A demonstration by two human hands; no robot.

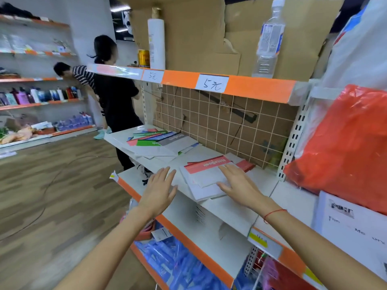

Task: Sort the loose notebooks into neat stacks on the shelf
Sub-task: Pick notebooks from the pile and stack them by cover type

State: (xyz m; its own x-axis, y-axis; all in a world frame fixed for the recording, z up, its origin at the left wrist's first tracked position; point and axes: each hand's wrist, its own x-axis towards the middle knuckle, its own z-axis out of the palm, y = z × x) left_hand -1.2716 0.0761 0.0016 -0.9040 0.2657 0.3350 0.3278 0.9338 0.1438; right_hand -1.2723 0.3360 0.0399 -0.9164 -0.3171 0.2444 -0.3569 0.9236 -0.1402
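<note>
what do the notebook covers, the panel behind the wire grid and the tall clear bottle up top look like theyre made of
Notebook covers: likely coated card, flat with printed colour bands. Back panel: brown corrugated cardboard, matte and creased. Clear bottle: probably thin plastic, see-through, with a ribbed wall.

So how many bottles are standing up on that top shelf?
2. A tall white pump bottle stands at the left beside a yellow can, and a clear plastic bottle stands to the right, before the cardboard. More may hide behind it.
</note>
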